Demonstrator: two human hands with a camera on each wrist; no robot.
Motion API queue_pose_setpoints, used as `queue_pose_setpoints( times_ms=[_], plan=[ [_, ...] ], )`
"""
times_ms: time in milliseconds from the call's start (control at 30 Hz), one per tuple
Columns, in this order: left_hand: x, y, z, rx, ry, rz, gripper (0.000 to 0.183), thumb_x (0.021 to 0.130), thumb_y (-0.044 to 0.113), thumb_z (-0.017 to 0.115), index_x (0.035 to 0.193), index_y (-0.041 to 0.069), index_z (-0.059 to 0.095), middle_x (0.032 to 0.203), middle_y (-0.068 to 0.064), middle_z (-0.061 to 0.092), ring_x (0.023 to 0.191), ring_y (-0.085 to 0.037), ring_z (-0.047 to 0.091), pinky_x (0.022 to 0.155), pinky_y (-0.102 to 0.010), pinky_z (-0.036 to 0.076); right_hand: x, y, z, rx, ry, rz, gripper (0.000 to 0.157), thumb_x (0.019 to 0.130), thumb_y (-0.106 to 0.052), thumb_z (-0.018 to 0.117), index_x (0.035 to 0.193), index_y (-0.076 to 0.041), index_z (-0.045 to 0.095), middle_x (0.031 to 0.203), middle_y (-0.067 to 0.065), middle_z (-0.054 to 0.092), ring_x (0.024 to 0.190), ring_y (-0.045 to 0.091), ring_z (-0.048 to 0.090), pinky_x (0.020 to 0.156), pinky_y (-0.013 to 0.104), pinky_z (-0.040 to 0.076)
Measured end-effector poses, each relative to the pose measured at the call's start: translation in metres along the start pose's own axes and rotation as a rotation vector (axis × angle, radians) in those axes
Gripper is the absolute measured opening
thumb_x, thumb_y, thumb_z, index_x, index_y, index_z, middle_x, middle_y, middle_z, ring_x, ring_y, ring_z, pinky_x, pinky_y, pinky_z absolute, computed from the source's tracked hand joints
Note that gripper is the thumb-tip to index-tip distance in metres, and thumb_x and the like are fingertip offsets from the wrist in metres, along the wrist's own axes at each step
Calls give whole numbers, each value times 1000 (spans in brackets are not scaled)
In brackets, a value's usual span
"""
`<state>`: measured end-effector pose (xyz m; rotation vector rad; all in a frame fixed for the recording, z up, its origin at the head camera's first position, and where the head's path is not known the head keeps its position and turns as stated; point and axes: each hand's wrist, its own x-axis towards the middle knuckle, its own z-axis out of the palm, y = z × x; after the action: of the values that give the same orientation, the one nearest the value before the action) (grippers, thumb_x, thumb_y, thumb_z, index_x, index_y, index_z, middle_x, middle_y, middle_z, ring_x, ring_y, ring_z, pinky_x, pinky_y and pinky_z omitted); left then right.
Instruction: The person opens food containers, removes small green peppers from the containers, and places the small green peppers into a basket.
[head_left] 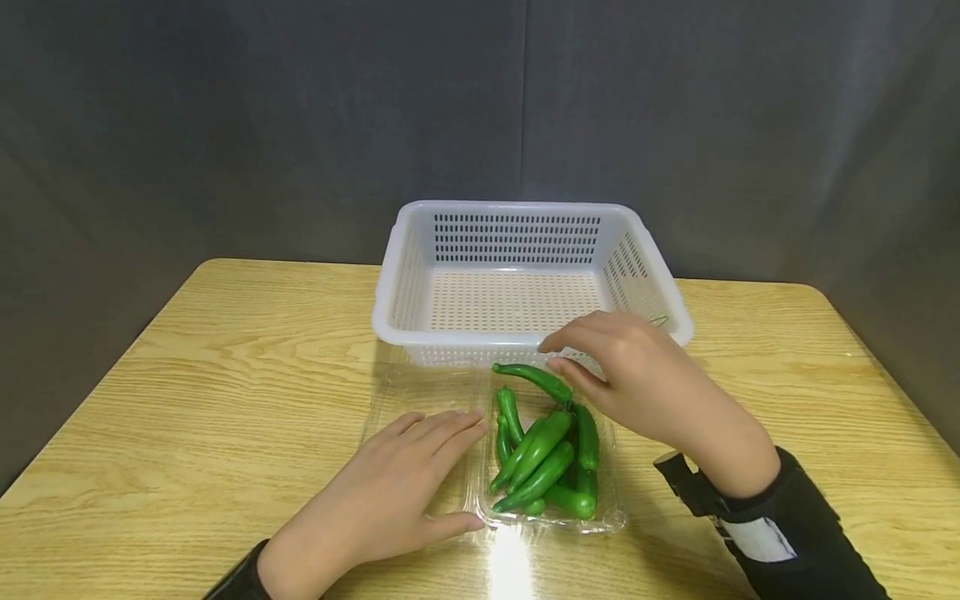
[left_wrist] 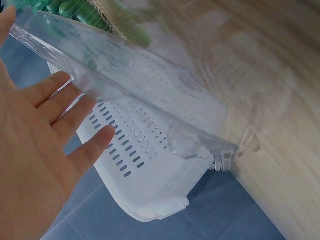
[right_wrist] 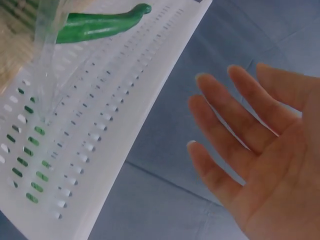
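Note:
Several green peppers point(head_left: 544, 446) lie heaped in one half of a clear plastic clamshell box point(head_left: 611, 521). One pepper point(head_left: 534, 377) lies across the far end of the heap. My left hand point(head_left: 408, 479) is over the other clear half point(head_left: 420, 385), fingers extended toward the hinge side. In the left wrist view, its fingertips point(left_wrist: 60, 77) touch or nearly touch the clear plastic edge point(left_wrist: 150, 112). Above the box's far right corner, my right hand point(head_left: 630, 379) has bent, spread fingers and holds nothing; the right wrist view shows its fingers point(right_wrist: 225, 112) apart from the basket.
A white slotted plastic basket point(head_left: 517, 337) stands just behind the box. A thin green stem point(head_left: 658, 320) shows inside it beside my right hand, and green shows through its slots in the right wrist view. The wooden table point(head_left: 225, 375) ends at a dark curtain point(head_left: 480, 108).

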<state>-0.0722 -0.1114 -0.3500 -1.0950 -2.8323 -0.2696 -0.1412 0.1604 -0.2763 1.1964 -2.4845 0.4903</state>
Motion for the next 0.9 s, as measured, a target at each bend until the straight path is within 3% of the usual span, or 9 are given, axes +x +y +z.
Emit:
queue_pose_setpoints(
  times_ms=[233,500,667,900],
  plan=[
    [0,-1,0,3,-6,3,86,86,67,61,150,12,43,153,-1,43,138,-20,41,112,-46,34,1,-9,5,40,-101,-1,11,91,-13,72,101,-9,74,96,-3,72,88,14,67,80,35,55],
    [0,-1,-2,5,-19,-2,87,86,68,59,151,13,42,154,0,41,140,-19,39,113,-46,33,1,-18,12,54,-136,-47,10,89,-17,75,99,-15,76,92,-10,70,85,8,66,79,32,54],
    [-1,-1,-1,3,-17,-2,87,87,69,58,151,13,42,154,0,41,139,-19,40,113,-46,34,0,-19,14,75,-206,-80,12,84,-13,79,95,-16,75,89,-10,68,82,8,64,77,31,54],
    [-1,0,-1,1,-13,-3,87,86,68,60,151,13,41,153,0,42,139,-19,41,113,-45,34,-2,-20,17,96,-321,-24,21,80,-13,82,100,-16,76,99,-9,71,91,12,67,83,33,55]
  ],
)
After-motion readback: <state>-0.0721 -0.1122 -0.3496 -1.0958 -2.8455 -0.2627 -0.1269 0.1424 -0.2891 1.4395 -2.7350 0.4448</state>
